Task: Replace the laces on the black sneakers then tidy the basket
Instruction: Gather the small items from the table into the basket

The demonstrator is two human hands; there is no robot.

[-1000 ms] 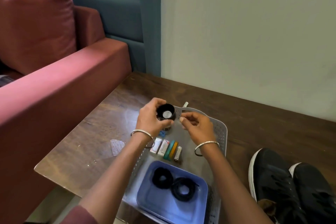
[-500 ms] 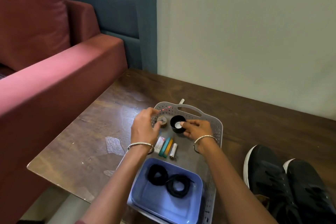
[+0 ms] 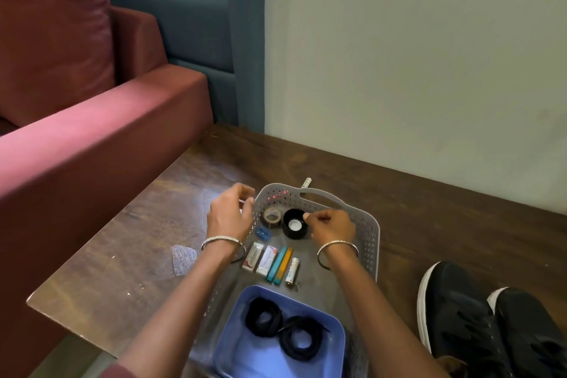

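Pinching the black cap [image 3: 294, 225] at its two-o'clock rim with my right hand [image 3: 333, 225]; left hand [image 3: 228, 215] hovers slack, empty. I'm tidying the basket [image 3: 369, 233]; next, release gently.

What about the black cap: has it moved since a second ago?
Yes. The cap went from the left hand down into the basket, beside the tape.

The grey perforated basket [image 3: 370, 244] sat flat on the counter [image 3: 144, 261], its handle slot at the far end. In the basket's near end, a blue tray [image 3: 251, 360] held two coiled black laces [image 3: 264, 317], touching side by side. A black cap [image 3: 294, 223] stood at the basket's far end. The white-soled black sneakers [image 3: 457, 328] stood together just right of the basket.
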